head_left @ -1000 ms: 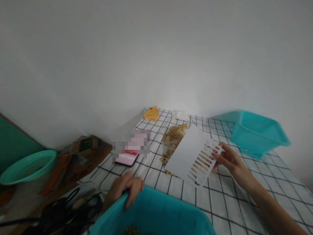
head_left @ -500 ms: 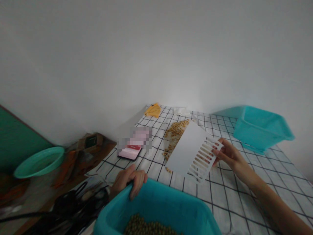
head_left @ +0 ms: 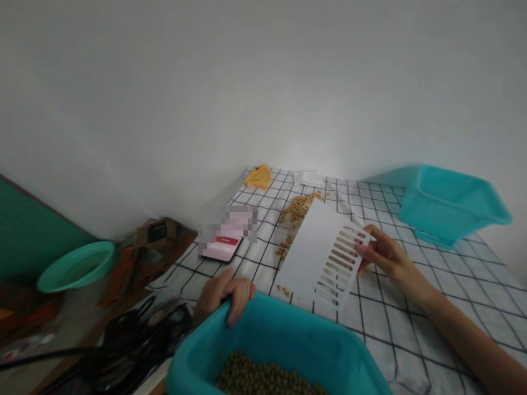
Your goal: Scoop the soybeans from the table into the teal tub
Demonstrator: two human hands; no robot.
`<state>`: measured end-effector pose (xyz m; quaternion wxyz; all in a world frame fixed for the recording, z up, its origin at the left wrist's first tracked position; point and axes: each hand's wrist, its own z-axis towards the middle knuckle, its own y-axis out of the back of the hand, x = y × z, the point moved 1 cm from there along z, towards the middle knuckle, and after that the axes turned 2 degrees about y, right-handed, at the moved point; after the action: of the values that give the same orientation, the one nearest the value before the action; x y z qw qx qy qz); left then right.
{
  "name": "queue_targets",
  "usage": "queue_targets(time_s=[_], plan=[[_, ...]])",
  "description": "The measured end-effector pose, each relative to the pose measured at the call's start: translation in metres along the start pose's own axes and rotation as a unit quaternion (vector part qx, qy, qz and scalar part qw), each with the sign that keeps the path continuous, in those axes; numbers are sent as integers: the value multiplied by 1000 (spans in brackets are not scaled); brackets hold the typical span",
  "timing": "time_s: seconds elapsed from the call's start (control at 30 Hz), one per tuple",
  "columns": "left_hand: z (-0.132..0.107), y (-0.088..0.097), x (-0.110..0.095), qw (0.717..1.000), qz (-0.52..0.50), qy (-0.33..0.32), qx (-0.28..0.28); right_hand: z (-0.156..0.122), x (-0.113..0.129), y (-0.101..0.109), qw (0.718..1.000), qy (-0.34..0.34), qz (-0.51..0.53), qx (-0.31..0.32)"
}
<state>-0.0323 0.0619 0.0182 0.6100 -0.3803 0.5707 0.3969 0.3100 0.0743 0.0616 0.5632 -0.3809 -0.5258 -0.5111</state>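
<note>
R hand pinches a white plastic sheet by its slotted end — thumb on top, fingers behind — the solid half slanting over mid-tbl. L hand hooks its fingers over the far-left corner of a teal bin at the tbl's near edge, w/ a bed of darker beans inside; what bears the bin can't be seen. Along the sheet's left side, partly hidden by it, tan beans lie loose on the checked cloth, w/ a few strays toward the near edge. Step in hand, by the look of it: working the loose beans w/ the sheet as scraper, most of the pile uncollected. Next move would seem to call for the sheet's edge flat to the cloth behind the beans, then a steady pull nearward — bin rim snug under the tbl's lip vs. spills. Farther out: phone, part pixelated, nr the left edge; yellow cloth at the far-left corner; white tissue on the far edge; 2nd bin toward the far-right corner.
</note>
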Motion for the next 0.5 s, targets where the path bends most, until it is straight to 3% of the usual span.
queue_targets(time_s=[0.13, 0.27, 0.5], plan=[[-1, -2, -4, 997, -75, 5, 16, -1, -5, 0, 1000, -24, 11, 12], [-1, 3, -5, 994, -80, -1, 71, -3, -11, 3, 999, -45, 19, 13], [-3, 8, -3, 993, -84, 2, 85, -4, -9, 4, 997, -75, -3, 25]])
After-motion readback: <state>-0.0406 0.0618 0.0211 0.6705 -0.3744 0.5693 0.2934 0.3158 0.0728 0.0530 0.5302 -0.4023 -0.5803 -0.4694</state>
